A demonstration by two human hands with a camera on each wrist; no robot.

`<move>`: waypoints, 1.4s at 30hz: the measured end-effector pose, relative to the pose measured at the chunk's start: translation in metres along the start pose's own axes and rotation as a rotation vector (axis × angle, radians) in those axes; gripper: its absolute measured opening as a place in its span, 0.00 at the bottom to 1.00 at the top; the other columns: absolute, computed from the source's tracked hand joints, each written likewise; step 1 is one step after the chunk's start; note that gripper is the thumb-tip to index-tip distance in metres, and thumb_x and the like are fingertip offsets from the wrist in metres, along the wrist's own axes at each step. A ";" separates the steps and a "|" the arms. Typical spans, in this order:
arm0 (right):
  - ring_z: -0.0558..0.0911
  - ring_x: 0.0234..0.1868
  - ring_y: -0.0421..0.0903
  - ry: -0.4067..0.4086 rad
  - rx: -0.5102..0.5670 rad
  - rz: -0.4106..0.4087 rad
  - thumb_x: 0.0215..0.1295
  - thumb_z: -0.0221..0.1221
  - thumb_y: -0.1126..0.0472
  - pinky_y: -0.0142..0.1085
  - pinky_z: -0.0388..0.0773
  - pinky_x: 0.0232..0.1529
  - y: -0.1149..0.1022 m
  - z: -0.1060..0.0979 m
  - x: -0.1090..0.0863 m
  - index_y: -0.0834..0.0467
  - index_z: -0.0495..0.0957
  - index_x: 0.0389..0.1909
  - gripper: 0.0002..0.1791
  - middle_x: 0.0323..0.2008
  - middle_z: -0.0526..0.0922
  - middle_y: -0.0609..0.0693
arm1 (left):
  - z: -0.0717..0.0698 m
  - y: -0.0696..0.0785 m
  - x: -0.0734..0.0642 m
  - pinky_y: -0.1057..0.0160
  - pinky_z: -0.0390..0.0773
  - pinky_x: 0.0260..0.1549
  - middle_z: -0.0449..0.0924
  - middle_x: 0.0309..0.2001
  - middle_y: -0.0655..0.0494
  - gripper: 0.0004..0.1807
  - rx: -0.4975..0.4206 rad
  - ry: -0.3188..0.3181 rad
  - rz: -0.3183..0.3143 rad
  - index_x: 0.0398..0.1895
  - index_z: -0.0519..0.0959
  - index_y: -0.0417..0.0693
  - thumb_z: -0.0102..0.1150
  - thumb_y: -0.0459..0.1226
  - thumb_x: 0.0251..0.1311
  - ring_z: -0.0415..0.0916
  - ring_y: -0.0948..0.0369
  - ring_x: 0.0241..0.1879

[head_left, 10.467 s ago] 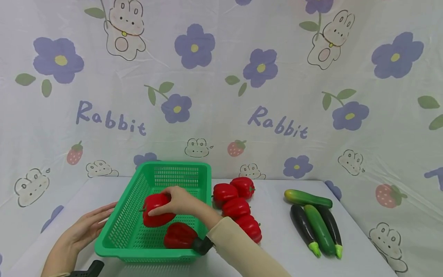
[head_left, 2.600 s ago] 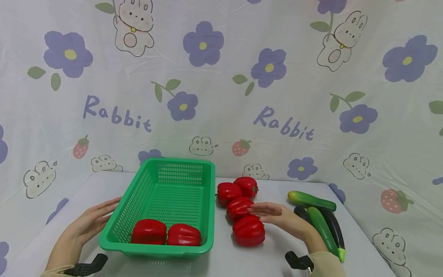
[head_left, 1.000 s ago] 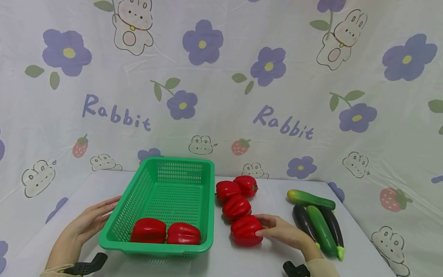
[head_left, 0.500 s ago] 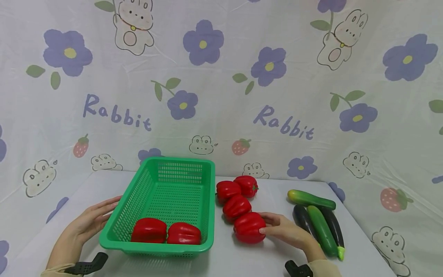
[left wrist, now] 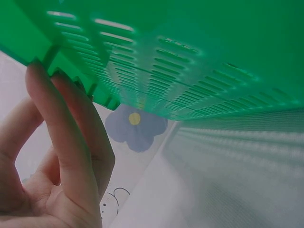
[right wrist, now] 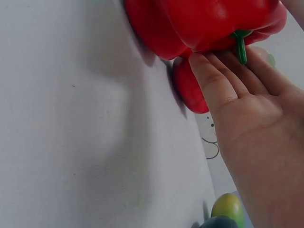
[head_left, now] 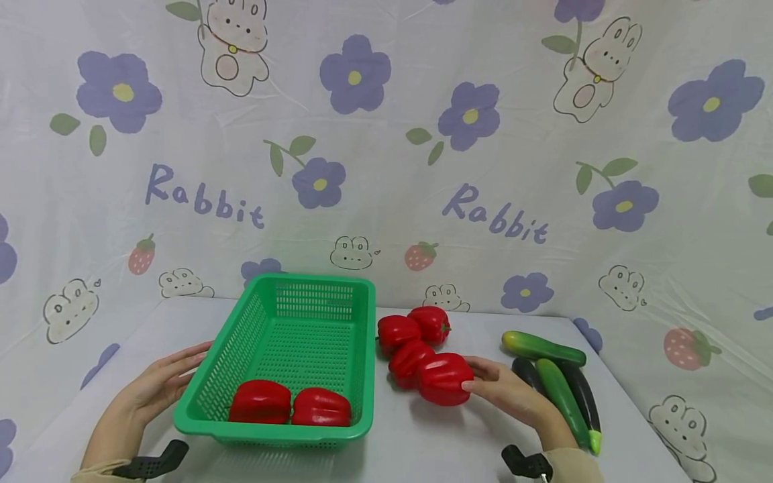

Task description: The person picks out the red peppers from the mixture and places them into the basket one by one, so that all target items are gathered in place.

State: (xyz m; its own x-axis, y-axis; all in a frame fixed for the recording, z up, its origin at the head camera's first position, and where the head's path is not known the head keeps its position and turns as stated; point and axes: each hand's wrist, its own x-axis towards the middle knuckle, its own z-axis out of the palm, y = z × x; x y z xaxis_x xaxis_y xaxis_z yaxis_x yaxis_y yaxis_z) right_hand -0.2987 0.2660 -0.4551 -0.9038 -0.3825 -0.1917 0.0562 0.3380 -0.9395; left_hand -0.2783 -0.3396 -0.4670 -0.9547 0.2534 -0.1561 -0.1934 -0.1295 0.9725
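Note:
My right hand grips a red bell pepper from its right side, thumb in front and fingers behind. The right wrist view shows this bell pepper with its green stem toward the palm, raised off the table. Just behind it on the table lie three more red bell peppers. My left hand is at the left side of a green plastic basket. In the left wrist view its extended fingertips touch the basket's rim from outside. Two red bell peppers lie in the basket's near end.
Right of my right hand lie two green zucchini and two dark eggplants. All stand on a white table. A patterned cloth hangs behind the table's far edge.
The nearest bell pepper on the table has been taken by my right hand, lifted and moved slightly right and back. Earlier, a pepper was put into the basket. My left hand stays at the basket.

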 end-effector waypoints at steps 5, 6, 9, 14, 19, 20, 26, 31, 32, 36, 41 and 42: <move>0.68 0.69 0.57 0.027 0.012 -0.006 0.63 0.64 0.50 0.51 0.73 0.64 -0.004 -0.001 0.001 0.60 0.56 0.74 0.43 0.71 0.64 0.62 | 0.000 0.000 0.000 0.67 0.82 0.48 0.83 0.47 0.75 0.16 -0.004 0.009 -0.004 0.45 0.81 0.75 0.46 0.40 0.74 0.81 0.68 0.48; 0.68 0.69 0.57 0.039 0.008 -0.004 0.62 0.64 0.50 0.51 0.73 0.64 -0.005 -0.001 0.001 0.60 0.56 0.73 0.43 0.70 0.65 0.61 | 0.000 0.001 0.001 0.67 0.82 0.48 0.83 0.47 0.75 0.15 -0.006 0.012 -0.005 0.45 0.81 0.75 0.47 0.40 0.74 0.81 0.68 0.48; 0.68 0.69 0.57 0.077 -0.004 0.007 0.61 0.65 0.49 0.51 0.73 0.64 -0.008 -0.001 0.003 0.58 0.57 0.73 0.44 0.70 0.66 0.60 | 0.000 0.000 0.001 0.67 0.82 0.48 0.83 0.46 0.75 0.15 -0.009 0.016 -0.006 0.44 0.81 0.75 0.47 0.40 0.74 0.81 0.68 0.48; 0.68 0.69 0.57 0.102 -0.008 -0.006 0.60 0.66 0.49 0.54 0.70 0.66 -0.013 -0.002 0.004 0.56 0.59 0.73 0.43 0.70 0.67 0.58 | 0.000 -0.001 0.001 0.67 0.82 0.48 0.83 0.47 0.75 0.16 -0.013 0.011 -0.002 0.45 0.81 0.74 0.47 0.39 0.74 0.81 0.68 0.48; 0.67 0.69 0.57 0.103 0.018 -0.036 0.60 0.66 0.50 0.55 0.68 0.67 -0.017 -0.002 0.005 0.57 0.58 0.73 0.43 0.70 0.66 0.59 | -0.001 -0.001 0.000 0.67 0.82 0.48 0.83 0.47 0.75 0.16 -0.009 0.004 0.003 0.45 0.81 0.75 0.46 0.39 0.74 0.81 0.68 0.48; 0.67 0.69 0.58 0.103 0.021 -0.042 0.60 0.66 0.51 0.56 0.67 0.67 -0.018 -0.002 0.005 0.58 0.58 0.73 0.43 0.70 0.66 0.59 | -0.001 -0.001 0.000 0.67 0.82 0.48 0.83 0.47 0.75 0.16 -0.008 0.005 0.003 0.45 0.81 0.75 0.46 0.39 0.74 0.81 0.68 0.48; 0.67 0.69 0.57 0.128 0.039 -0.057 0.60 0.66 0.51 0.56 0.66 0.68 -0.025 -0.002 0.011 0.56 0.57 0.73 0.43 0.70 0.65 0.58 | 0.000 -0.001 0.000 0.67 0.82 0.48 0.83 0.47 0.76 0.15 -0.003 0.017 0.000 0.45 0.81 0.75 0.47 0.40 0.74 0.81 0.68 0.48; 0.68 0.69 0.56 0.144 0.032 -0.086 0.60 0.66 0.49 0.55 0.65 0.69 -0.034 -0.002 0.020 0.54 0.57 0.73 0.43 0.70 0.66 0.57 | 0.000 -0.001 0.000 0.67 0.82 0.48 0.83 0.47 0.75 0.16 -0.012 0.004 0.009 0.45 0.81 0.75 0.46 0.39 0.74 0.81 0.68 0.48; 0.68 0.70 0.56 0.146 0.025 -0.091 0.60 0.65 0.48 0.55 0.65 0.69 -0.036 -0.002 0.022 0.53 0.57 0.73 0.44 0.71 0.65 0.56 | 0.000 -0.001 0.000 0.67 0.82 0.48 0.83 0.47 0.75 0.16 -0.013 0.002 0.010 0.45 0.81 0.75 0.46 0.39 0.74 0.81 0.68 0.48; 0.67 0.71 0.56 0.155 0.019 -0.105 0.61 0.65 0.47 0.52 0.67 0.69 -0.045 0.000 0.028 0.53 0.56 0.74 0.44 0.71 0.65 0.55 | 0.000 -0.001 0.000 0.67 0.82 0.48 0.83 0.47 0.75 0.16 -0.012 0.001 0.011 0.45 0.81 0.74 0.46 0.39 0.74 0.81 0.68 0.48; 0.65 0.72 0.56 0.165 0.011 -0.108 0.60 0.65 0.46 0.50 0.67 0.69 -0.055 0.004 0.033 0.53 0.55 0.75 0.46 0.72 0.65 0.55 | -0.001 -0.001 0.001 0.67 0.82 0.48 0.83 0.47 0.76 0.16 -0.003 0.007 0.007 0.45 0.81 0.75 0.46 0.40 0.74 0.81 0.69 0.48; 0.65 0.72 0.56 0.164 0.009 -0.112 0.60 0.65 0.46 0.51 0.67 0.69 -0.056 0.005 0.034 0.53 0.54 0.75 0.46 0.72 0.64 0.55 | -0.001 -0.001 0.001 0.67 0.82 0.48 0.83 0.47 0.76 0.16 -0.006 0.007 0.006 0.45 0.81 0.75 0.46 0.40 0.74 0.81 0.69 0.48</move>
State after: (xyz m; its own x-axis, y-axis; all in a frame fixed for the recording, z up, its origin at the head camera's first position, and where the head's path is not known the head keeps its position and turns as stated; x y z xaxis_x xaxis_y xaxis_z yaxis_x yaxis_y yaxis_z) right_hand -0.3301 0.2296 -0.4099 -0.9615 -0.2723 -0.0376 -0.0456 0.2928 -0.9551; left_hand -0.2790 -0.3402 -0.4686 -0.9575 0.2457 -0.1513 -0.1888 -0.1366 0.9725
